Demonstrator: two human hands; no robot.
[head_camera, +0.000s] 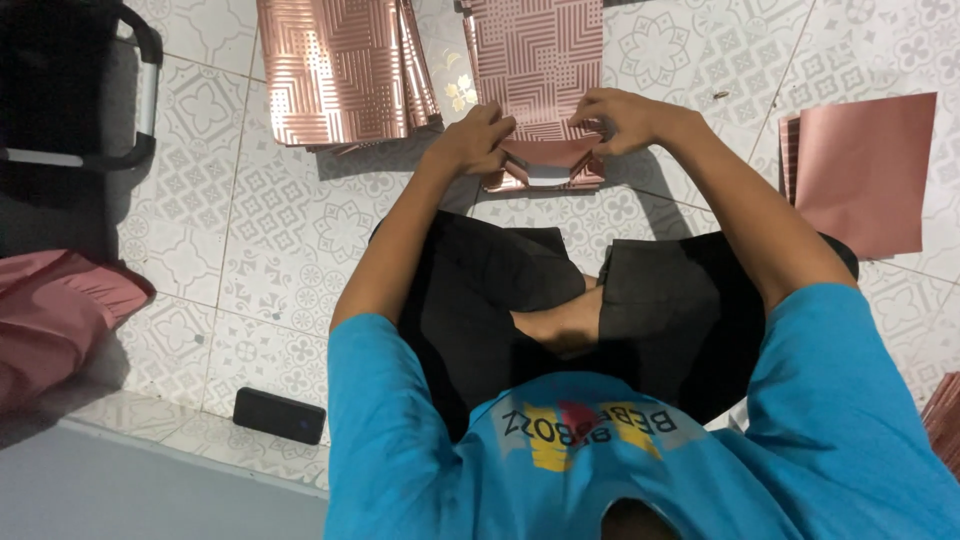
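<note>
I sit cross-legged on a patterned tile floor. My left hand (478, 140) and my right hand (625, 118) both grip a rose-gold folded paper piece (548, 155), holding it from either side just above a low pile of similar folded pieces (540, 182). Behind my hands lies a stack of rose-gold embossed sheets (535, 55) with a geometric line pattern. A second stack of embossed sheets (345, 70) lies to the left of it.
Plain pink sheets (865, 170) lie on the floor at the right. A black phone (280, 415) rests on the tiles at lower left. A pink cloth (55, 320) and a black bag with a handle (70, 80) are at the left.
</note>
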